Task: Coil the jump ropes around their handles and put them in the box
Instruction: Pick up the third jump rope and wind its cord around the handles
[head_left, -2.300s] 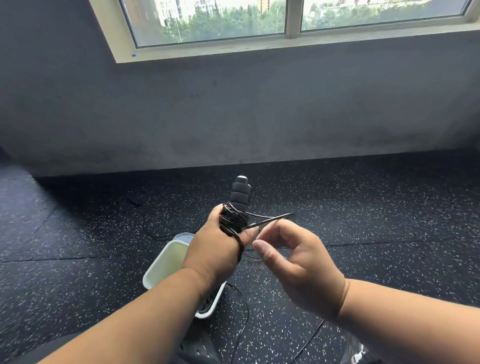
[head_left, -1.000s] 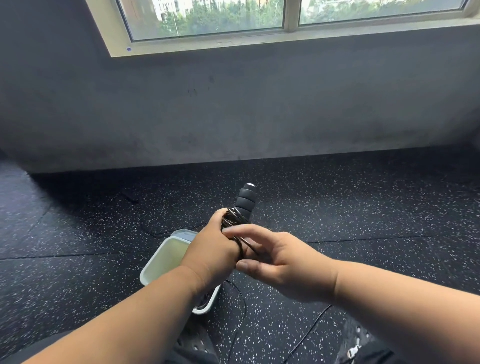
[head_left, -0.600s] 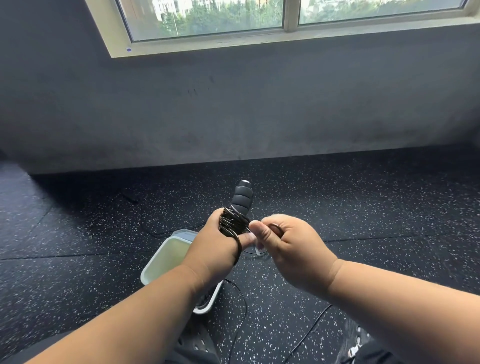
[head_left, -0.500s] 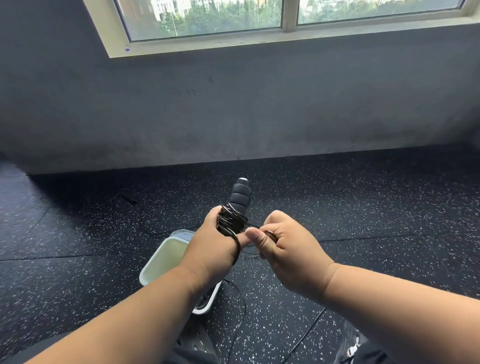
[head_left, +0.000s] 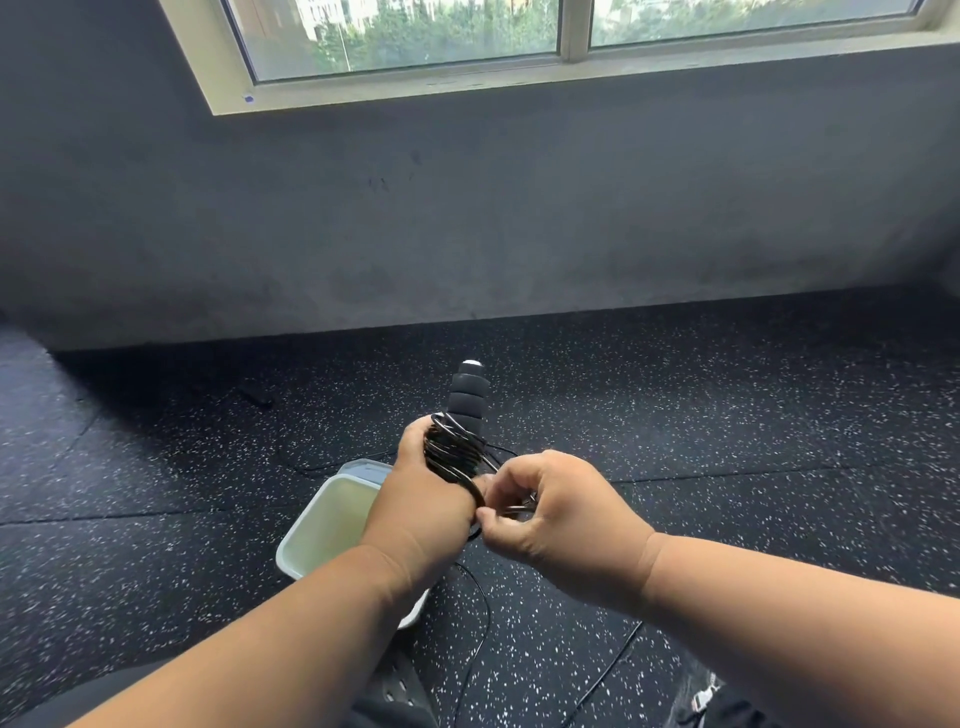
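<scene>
The jump rope handle (head_left: 469, 395) is held upright by the left hand (head_left: 423, 501), above the white box (head_left: 332, 525). The black cord (head_left: 453, 451) is pinched by the right hand (head_left: 558, 514), which has been lowered beside the coil since half a second ago. One more turn seems nearly laid; loose cord is left on the floor (head_left: 727, 415).

Two bare forearms reach in from the lower edge, no sleeves, watch, rings or bands visible on the left hand (head_left: 421, 512) or the right hand (head_left: 563, 512); below them, dark clothing (head_left: 387, 699) covers the lap, a perforated panel on one fold, a pale printed mark at right
</scene>
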